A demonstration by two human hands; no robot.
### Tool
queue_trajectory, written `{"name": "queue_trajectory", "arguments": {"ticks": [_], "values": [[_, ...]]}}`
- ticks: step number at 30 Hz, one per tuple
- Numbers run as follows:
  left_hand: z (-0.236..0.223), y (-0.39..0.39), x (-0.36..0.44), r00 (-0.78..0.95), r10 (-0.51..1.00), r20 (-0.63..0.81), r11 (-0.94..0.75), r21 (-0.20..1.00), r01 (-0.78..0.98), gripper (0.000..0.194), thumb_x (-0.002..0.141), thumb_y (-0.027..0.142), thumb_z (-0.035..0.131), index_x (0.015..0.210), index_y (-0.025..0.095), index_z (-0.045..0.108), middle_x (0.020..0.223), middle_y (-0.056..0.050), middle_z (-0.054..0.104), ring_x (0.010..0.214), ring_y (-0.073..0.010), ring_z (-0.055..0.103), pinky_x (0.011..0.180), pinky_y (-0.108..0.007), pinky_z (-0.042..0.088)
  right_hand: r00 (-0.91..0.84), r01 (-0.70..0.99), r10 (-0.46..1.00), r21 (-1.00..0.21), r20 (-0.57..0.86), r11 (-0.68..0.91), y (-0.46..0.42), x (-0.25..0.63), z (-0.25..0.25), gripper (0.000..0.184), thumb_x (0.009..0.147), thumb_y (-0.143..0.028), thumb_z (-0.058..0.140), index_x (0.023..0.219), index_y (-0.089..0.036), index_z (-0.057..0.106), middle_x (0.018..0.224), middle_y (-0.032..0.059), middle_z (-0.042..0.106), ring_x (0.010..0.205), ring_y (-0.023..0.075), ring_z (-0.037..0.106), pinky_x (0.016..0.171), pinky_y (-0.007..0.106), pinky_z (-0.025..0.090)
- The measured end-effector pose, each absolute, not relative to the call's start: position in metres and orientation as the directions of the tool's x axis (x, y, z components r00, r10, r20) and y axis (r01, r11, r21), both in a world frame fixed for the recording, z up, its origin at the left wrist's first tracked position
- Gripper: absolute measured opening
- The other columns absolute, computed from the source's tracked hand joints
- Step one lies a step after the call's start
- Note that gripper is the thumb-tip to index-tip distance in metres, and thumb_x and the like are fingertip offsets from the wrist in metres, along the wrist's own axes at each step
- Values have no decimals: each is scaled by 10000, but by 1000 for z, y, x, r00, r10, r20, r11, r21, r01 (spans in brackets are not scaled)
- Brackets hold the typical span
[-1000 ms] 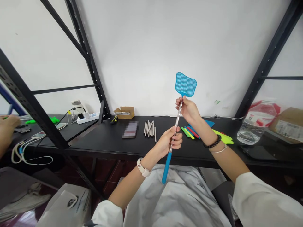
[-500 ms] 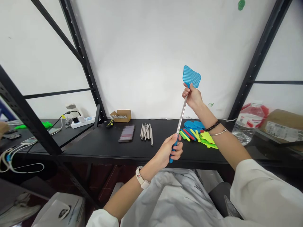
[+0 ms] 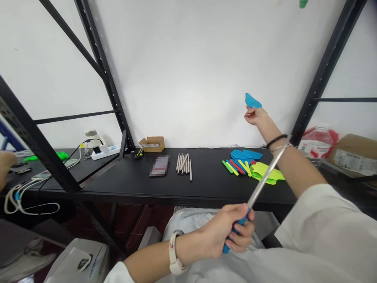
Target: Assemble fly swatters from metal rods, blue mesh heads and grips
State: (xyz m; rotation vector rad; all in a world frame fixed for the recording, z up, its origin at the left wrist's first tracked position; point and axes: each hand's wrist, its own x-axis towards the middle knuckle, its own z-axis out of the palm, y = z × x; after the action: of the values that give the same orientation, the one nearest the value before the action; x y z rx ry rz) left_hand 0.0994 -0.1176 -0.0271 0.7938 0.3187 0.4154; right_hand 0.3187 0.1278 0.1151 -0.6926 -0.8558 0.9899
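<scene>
My left hand [image 3: 224, 230] is wrapped round the blue handle [image 3: 242, 221] of a fly swatter, low in front of my lap. From that handle a silvery metal rod [image 3: 263, 181] rises to the upper right, its far end blurred in front of my right wrist. Farther out, my right hand [image 3: 257, 116] pinches a blue fly swatter head [image 3: 252, 101], seen nearly edge-on and apart from the rod. Below it on the black table are blue swatter heads [image 3: 244, 154], yellow-green swatter heads [image 3: 266, 173] and several coloured handles [image 3: 234, 167].
Several thin metal rods [image 3: 184, 164] lie mid-table beside a pixelated flat object [image 3: 160, 165]. Behind are an open cardboard box [image 3: 153, 144] and a box cutter [image 3: 138, 153]. Black rack posts [image 3: 113, 92] flank the table. At far left shows another person's hand [image 3: 6, 163].
The swatter head has come away from the rod. My right hand has carried it right and outward, while my left hand has drawn the handle and rod down towards me.
</scene>
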Motion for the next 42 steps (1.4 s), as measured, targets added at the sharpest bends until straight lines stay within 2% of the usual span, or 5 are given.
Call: {"name": "queue_trajectory", "arguments": {"ticks": [4,8,12,23,42], "values": [[-12,-103,64,636,769,66,372,762,-530,234,832,407,448,772,199,358,523,86,164,381,-30,56,313,-130,56,209,-484,957,-829,203,281,124,336,106,378,930,-140,217,671,-142,492,470,-52,363,385,22,346,386,132,301],[-27,-94,25,470,870,149,153,824,-545,273,851,436,404,737,201,324,509,86,176,372,-27,61,313,-120,80,57,-497,990,-857,128,140,122,314,66,315,910,-142,304,664,-129,501,524,-8,449,466,50,446,447,164,371],[-54,-96,14,496,866,58,203,867,-455,284,843,463,406,758,201,335,499,92,180,372,-25,48,307,-118,67,-29,-450,994,-889,109,84,117,300,30,188,845,-171,464,663,-142,499,560,-1,477,489,78,462,470,193,419],[-80,-90,14,567,819,-92,320,893,-316,317,837,488,398,731,202,311,505,90,173,383,-29,43,307,-121,57,-139,-392,978,-916,153,87,83,307,3,199,731,-226,628,626,-155,476,602,-2,499,545,90,483,524,210,439],[-84,-89,12,598,796,-92,351,876,-331,303,862,463,366,733,197,299,513,82,168,378,-23,62,303,-125,62,-268,-396,944,-915,193,75,80,300,-1,237,677,-296,689,619,-158,505,611,-9,526,571,96,487,576,230,422]]}}
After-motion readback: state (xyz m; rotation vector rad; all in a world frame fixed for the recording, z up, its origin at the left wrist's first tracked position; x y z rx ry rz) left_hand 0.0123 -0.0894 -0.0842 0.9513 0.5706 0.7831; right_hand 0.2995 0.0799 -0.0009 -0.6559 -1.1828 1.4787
